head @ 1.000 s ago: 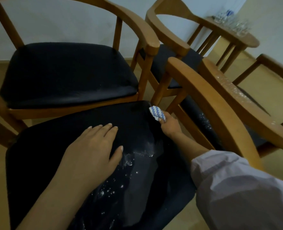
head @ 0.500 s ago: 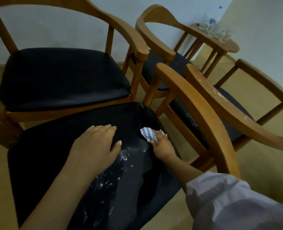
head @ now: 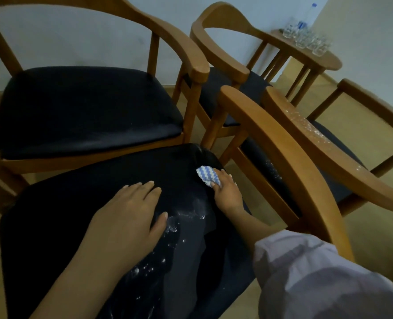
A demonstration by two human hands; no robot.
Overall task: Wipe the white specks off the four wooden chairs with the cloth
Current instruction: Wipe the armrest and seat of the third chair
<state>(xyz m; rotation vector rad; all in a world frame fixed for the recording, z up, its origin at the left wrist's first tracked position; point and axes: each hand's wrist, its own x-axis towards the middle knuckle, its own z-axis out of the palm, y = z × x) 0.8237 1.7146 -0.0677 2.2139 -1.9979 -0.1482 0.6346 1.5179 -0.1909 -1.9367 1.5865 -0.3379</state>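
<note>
- A pale sleeve (head: pixel 317 277) fills the view's 5 o'clock corner. It is blurred, cut off by the edge, and hides the near right part of the seat.
- The nearest chair (head: pixel 59 215) has a black seat that runs off the bottom edge.
- The left hand (head: pixel 126 217) lies flat on this seat, fingers straight and close together, holding nothing, on the same spot as a second ago.
- White specks (head: pixel 184 217) streak the seat from the left hand's 3 o'clock down towards 5 o'clock.
- At that hand's 1 o'clock the right hand (head: pixel 227 192) has its fingers clamped on a blue-and-white zigzag cloth (head: pixel 204 174), half hidden beneath them. The cloth sits slightly nearer the seat's far right corner than half a second ago.
- At 3 o'clock this chair's arm crosses a second chair (head: pixel 306 125), whose arm is dusted white and whose seat is mostly hidden.
- At 10 o'clock stands a third chair (head: pixel 87 107).
- At 12 o'clock a fourth chair (head: pixel 225 54) is largely blocked by the other chairs' arms.
- At 2 o'clock a small round worktop (head: pixel 329 62) carries glasses (head: pixel 306 40) too blurred to count.
</note>
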